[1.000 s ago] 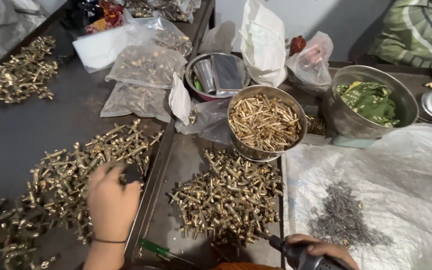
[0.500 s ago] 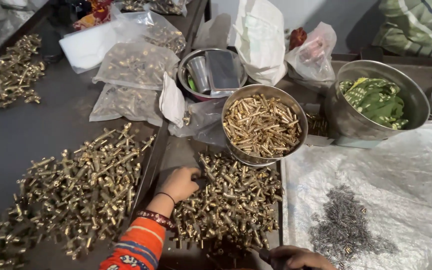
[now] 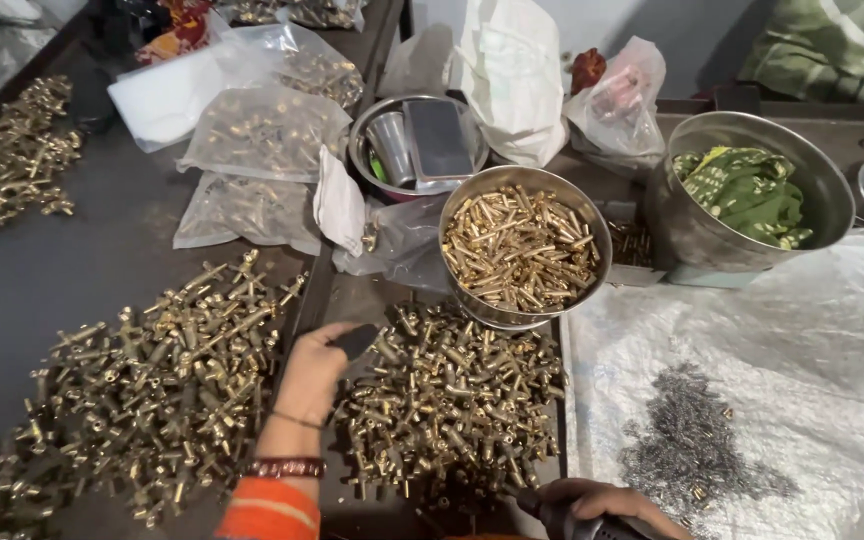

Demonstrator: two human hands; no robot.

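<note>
1. While the left hand rests at the near-centre heap of brass fittings on the desk, its grip pinches a small dark piece.
2. Right hand, near edge: grip wrapped around a dark tool handle.
3. Steel bowl of brass pins sits just beyond the heap.
4. Grey filings lie on the white sheet, right.

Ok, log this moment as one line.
left hand: on dark piece by brass fittings pile | right hand: holds dark tool
</note>
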